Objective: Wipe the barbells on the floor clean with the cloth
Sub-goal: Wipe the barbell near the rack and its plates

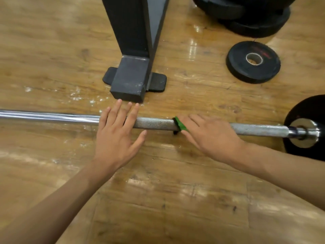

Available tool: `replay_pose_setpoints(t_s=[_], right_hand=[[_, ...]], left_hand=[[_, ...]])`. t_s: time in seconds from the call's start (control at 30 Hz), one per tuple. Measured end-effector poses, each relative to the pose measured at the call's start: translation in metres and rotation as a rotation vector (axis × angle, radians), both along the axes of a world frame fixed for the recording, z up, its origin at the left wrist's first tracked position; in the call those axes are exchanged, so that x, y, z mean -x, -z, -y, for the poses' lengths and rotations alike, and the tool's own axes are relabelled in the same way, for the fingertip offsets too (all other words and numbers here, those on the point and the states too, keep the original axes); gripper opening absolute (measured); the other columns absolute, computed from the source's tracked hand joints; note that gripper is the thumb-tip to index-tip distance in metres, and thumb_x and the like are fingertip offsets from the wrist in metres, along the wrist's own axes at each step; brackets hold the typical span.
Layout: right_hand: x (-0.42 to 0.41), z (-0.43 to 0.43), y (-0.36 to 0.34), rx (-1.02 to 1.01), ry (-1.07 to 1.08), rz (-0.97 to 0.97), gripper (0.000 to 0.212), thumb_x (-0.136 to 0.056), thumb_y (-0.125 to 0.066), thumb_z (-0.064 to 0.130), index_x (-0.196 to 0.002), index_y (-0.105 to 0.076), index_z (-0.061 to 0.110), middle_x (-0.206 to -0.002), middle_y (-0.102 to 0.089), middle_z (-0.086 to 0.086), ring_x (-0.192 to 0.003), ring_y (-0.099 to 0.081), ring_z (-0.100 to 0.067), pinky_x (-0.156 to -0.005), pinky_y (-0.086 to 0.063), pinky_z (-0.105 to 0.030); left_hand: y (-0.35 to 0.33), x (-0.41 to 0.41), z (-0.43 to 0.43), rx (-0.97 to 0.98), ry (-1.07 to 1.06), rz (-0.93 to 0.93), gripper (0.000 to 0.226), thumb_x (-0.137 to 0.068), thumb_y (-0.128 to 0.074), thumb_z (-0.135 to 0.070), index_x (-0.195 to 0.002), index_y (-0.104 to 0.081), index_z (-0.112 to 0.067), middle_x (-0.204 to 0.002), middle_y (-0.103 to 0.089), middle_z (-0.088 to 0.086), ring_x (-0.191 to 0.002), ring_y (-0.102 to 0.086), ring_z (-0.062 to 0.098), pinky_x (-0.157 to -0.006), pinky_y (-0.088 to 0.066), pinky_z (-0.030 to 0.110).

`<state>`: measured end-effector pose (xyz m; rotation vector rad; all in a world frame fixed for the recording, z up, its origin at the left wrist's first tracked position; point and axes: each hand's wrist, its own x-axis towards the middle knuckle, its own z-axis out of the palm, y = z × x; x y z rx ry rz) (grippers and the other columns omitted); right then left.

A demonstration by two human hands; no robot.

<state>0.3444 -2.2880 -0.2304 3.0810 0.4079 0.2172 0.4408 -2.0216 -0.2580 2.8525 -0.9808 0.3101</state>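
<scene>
**Barbell wipe: hand and cloth position**

The barbell point(154, 123) lies on the wooden floor point(175, 199), running crosswise under both hands.

The left hand point(117, 136) rests palm down across the bar where the smooth chrome meets the knurled section. Its fingers are straight and spread apart, and the thumb points out toward the right hand. It holds nothing.

The right hand point(209, 136) lies palm down on the knurled section, to the right of the left hand, with a bare stretch of knurling between the two. Its fingers are extended, not curled round the bar. They press the green cloth point(180, 124) onto the bar. Most of the cloth is covered by the hand, and only a folded edge shows at the fingertips, on the side facing the left hand.

To the right of the right hand, the bar runs into a chrome collar point(302, 132) and a black plate point(309, 106) mounted on the sleeve.

Just beyond the left fingertips stands the foot of a black steel post point(133, 50) on a rubber pad point(158, 83).

Beyond the right hand, well apart from it, a small black plate point(253, 62) lies flat on the floor. A stack of larger plates point(255, 18) sits farther off.
</scene>
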Motion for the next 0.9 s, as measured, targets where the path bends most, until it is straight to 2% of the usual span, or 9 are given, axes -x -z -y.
replay_pose_setpoints(t_s=[0.17,0.27,0.33,0.43,0.5,0.57,0.7,0.83,0.9], right_hand=[[0.063,0.079,-0.006,0.068,0.12,0.017,0.057,-0.106,-0.032,0.041,-0.144,-0.056,0.006,-0.1,-0.065,-0.01,-0.08,-0.063,-0.032,-0.066,-0.048,-0.041],[0.039,0.039,0.003,0.054,0.104,0.126,0.056,-0.107,-0.031,0.04,-0.138,-0.061,0.005,-0.097,-0.068,-0.012,-0.077,-0.066,-0.034,-0.064,-0.051,-0.041],[0.006,-0.012,0.011,0.062,0.041,0.184,0.056,-0.104,-0.031,0.042,-0.138,-0.063,0.011,-0.097,-0.071,-0.005,-0.075,-0.069,-0.027,-0.058,-0.051,-0.036],[-0.022,-0.058,0.007,0.032,0.066,0.116,0.044,-0.105,-0.033,0.045,-0.125,-0.063,0.02,-0.091,-0.071,0.003,-0.07,-0.069,-0.02,-0.051,-0.038,-0.031],[-0.009,-0.048,0.0,-0.055,0.076,0.071,0.039,-0.104,-0.035,0.044,-0.112,-0.063,0.018,-0.088,-0.069,0.0,-0.07,-0.067,-0.023,-0.054,-0.043,-0.032],[0.019,-0.012,-0.001,-0.079,0.108,0.046,0.038,-0.104,-0.034,0.043,-0.11,-0.063,0.019,-0.089,-0.068,0.0,-0.071,-0.066,-0.025,-0.058,-0.048,-0.034],[0.062,0.044,-0.004,-0.101,0.259,0.069,0.034,-0.104,-0.035,0.04,-0.097,-0.061,0.019,-0.081,-0.061,0.0,-0.068,-0.062,-0.028,-0.061,-0.045,-0.038],[0.039,-0.012,-0.001,-0.15,0.333,0.17,0.031,-0.1,-0.04,0.035,-0.086,-0.061,0.017,-0.077,-0.059,-0.002,-0.064,-0.062,-0.028,-0.057,-0.045,-0.036],[0.018,-0.055,0.005,-0.145,0.255,0.173,0.028,-0.101,-0.042,0.036,-0.094,-0.062,0.018,-0.086,-0.064,-0.003,-0.067,-0.064,-0.025,-0.055,-0.047,-0.034]], left_hand=[[-0.005,0.009,0.0,-0.007,-0.014,-0.05,0.072,-0.105,-0.026,-0.058,-0.16,-0.04,-0.013,-0.161,-0.045,0.011,-0.156,-0.029,0.033,-0.128,-0.014,0.049],[-0.004,0.013,0.0,-0.005,-0.018,-0.053,0.073,-0.106,-0.022,-0.058,-0.16,-0.039,-0.013,-0.163,-0.042,0.011,-0.157,-0.026,0.033,-0.128,-0.015,0.051],[-0.003,0.016,-0.002,-0.006,0.001,-0.038,0.071,-0.106,-0.023,-0.055,-0.161,-0.036,-0.012,-0.165,-0.039,0.012,-0.158,-0.025,0.034,-0.127,-0.018,0.054],[-0.002,0.016,-0.007,-0.027,0.042,-0.022,0.07,-0.106,-0.027,-0.05,-0.161,-0.036,-0.009,-0.164,-0.04,0.015,-0.156,-0.028,0.036,-0.125,-0.022,0.057],[-0.001,0.016,-0.01,-0.037,0.038,-0.023,0.069,-0.105,-0.029,-0.049,-0.161,-0.037,-0.008,-0.162,-0.042,0.015,-0.155,-0.031,0.036,-0.125,-0.022,0.056],[-0.001,0.019,-0.011,-0.035,0.034,-0.023,0.069,-0.104,-0.03,-0.049,-0.161,-0.037,-0.009,-0.161,-0.043,0.014,-0.154,-0.033,0.036,-0.127,-0.02,0.055],[0.002,0.029,-0.011,0.004,0.017,-0.029,0.07,-0.103,-0.033,-0.048,-0.161,-0.037,-0.009,-0.163,-0.041,0.013,-0.153,-0.033,0.036,-0.126,-0.021,0.055],[0.006,0.037,-0.013,0.024,0.006,-0.02,0.071,-0.1,-0.037,-0.046,-0.16,-0.038,-0.009,-0.165,-0.038,0.013,-0.154,-0.033,0.037,-0.125,-0.022,0.057],[0.007,0.04,-0.017,0.02,0.02,-0.006,0.071,-0.1,-0.037,-0.045,-0.16,-0.038,-0.008,-0.165,-0.038,0.013,-0.153,-0.033,0.037,-0.125,-0.023,0.058]])
